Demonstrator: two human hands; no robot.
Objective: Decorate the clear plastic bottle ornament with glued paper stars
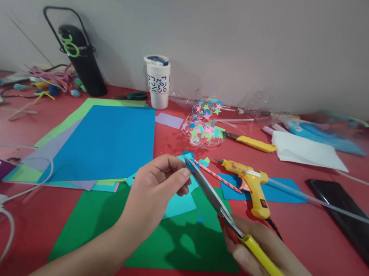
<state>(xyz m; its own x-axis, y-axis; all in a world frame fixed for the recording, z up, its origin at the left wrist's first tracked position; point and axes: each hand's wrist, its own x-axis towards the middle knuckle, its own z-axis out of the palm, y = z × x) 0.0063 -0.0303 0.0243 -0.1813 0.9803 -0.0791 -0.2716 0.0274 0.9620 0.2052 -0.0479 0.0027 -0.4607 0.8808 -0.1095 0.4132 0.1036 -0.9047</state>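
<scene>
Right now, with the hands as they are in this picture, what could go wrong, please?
First, the tips of the scissors in the right hand are very near the thumb of the left hand, so a slip might nick it. Second, the right hand is close to the cord of the glue gun; catching it could drag the gun. Third, the small blue scrap lies loose on the green sheet and might get brushed away.
</scene>
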